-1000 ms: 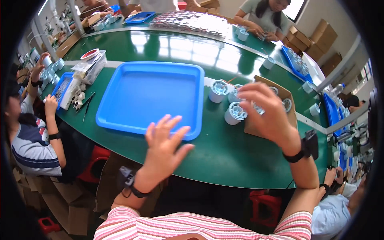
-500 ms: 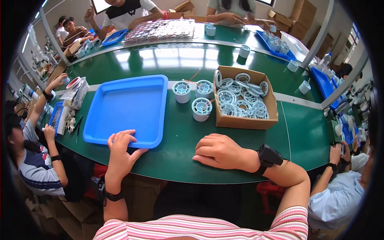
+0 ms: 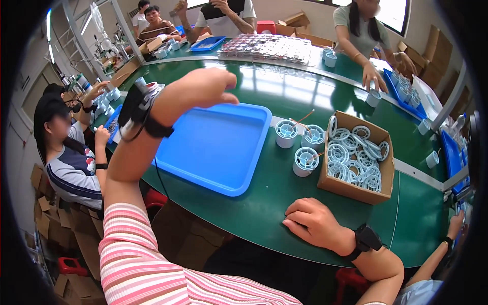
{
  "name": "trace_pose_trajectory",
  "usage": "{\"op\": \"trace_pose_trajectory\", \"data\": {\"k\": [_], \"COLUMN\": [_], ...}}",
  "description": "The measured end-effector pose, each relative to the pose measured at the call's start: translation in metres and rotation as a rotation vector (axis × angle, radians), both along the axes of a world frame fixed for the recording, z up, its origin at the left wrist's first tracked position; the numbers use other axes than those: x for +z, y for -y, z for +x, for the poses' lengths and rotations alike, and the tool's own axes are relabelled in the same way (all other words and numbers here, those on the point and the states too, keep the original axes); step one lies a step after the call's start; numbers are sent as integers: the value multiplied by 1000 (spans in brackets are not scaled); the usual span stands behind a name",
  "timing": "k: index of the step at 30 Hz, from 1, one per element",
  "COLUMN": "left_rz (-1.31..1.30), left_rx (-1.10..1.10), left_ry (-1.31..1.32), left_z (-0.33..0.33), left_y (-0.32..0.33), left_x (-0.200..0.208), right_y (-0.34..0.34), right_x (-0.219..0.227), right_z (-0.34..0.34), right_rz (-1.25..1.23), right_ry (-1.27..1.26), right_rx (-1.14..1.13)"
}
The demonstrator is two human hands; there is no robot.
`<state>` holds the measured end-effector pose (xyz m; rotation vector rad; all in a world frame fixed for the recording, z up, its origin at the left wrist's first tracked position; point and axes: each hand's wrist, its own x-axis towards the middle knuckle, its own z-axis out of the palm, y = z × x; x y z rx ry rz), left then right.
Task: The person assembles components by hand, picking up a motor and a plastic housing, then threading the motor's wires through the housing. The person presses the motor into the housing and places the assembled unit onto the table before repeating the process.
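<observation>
My left hand (image 3: 201,87) is raised over the far left part of a blue tray (image 3: 213,187), its thumb and bent fingers apart with nothing seen between them. My right hand (image 3: 315,223) rests palm down on the green table (image 3: 274,213), fingers loosely bent and holding nothing that I can see. Beyond it stand three white round plastic cups with spoked tops: one cup (image 3: 286,136) and a second cup (image 3: 312,136) behind, a third cup (image 3: 305,163) nearer. Thin copper-coloured wires stick out of them. To their right, a cardboard box (image 3: 351,192) holds many pale blue spoked rings (image 3: 351,152).
Across the table a person's hand (image 3: 373,80) touches a white cup (image 3: 373,97) beside a blue tray of cups (image 3: 406,96). A sheet of packed parts (image 3: 267,48) lies at the back. Another person (image 3: 76,152) works at left. Metal posts (image 3: 450,89) rise from the table.
My left hand has let go of the tray's near rim and risen up and away over it. My right hand stays on the table. The whole view has turned left.
</observation>
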<state>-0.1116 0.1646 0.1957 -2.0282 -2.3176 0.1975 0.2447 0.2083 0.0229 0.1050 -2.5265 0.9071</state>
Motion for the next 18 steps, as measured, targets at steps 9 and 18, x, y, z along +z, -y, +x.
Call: {"op": "trace_pose_trajectory", "data": {"k": [9,18], "left_rz": [-3,616], "left_rx": [293,565], "left_ry": [-130,218], "left_z": [-214,-292], "left_y": [-175,-277], "left_x": [-76,-143], "right_y": [-2,-8], "right_x": [1,9], "right_z": [0,-3], "right_rz": [-100,-338], "right_ry": [56,180], "right_rx": [9,13]}}
